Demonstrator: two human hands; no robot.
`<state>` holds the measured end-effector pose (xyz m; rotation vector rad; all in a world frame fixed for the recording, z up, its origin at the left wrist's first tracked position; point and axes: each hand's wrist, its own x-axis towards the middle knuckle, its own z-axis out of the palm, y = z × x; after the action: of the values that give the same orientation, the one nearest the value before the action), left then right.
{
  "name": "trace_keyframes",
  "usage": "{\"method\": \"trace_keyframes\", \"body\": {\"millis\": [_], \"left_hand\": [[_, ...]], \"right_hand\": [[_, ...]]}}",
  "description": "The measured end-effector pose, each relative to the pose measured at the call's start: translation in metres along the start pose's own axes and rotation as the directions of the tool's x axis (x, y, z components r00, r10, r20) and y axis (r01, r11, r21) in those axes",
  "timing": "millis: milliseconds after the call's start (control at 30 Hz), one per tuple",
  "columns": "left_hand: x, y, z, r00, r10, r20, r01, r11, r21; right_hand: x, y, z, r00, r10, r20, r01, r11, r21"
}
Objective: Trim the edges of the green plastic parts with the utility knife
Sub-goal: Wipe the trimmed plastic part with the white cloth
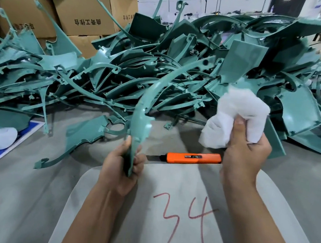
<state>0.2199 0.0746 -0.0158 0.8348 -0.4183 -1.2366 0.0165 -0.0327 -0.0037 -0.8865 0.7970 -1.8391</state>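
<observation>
We note the curved trim part (147,108) held in our left hand (123,169) is green moulded plastic, smooth with a soft sheen along its face. The heaped green parts (162,62) behind show the same plastic, some faces glossy, others matt. Our right hand (244,160) grips a white cloth (237,117), soft and crumpled, matt. The utility knife (193,158) has a smooth orange plastic body and a dark metal blade. The grey pad (149,179) beneath looks matt and fibrous, marked in red. The boxes (83,14) are plain brown corrugated cardboard.
</observation>
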Motion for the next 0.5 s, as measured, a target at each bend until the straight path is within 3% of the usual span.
{"method": "trace_keyframes", "body": {"millis": [133,333,500], "left_hand": [[-0.001,0.003,-0.003,0.998,0.063,0.0,-0.062,0.98,0.189],[-0.006,0.003,0.0,0.998,0.033,0.044,-0.045,0.948,0.316],[-0.005,0.008,-0.01,0.995,0.088,-0.054,-0.06,0.917,0.394]], "right_hand": [[0.008,-0.003,-0.001,0.993,0.045,-0.111,-0.032,0.992,0.12],[0.009,-0.006,-0.001,0.985,0.16,0.058,-0.169,0.96,0.223],[0.01,-0.013,-0.005,0.963,0.195,0.185,-0.242,0.929,0.279]]}}
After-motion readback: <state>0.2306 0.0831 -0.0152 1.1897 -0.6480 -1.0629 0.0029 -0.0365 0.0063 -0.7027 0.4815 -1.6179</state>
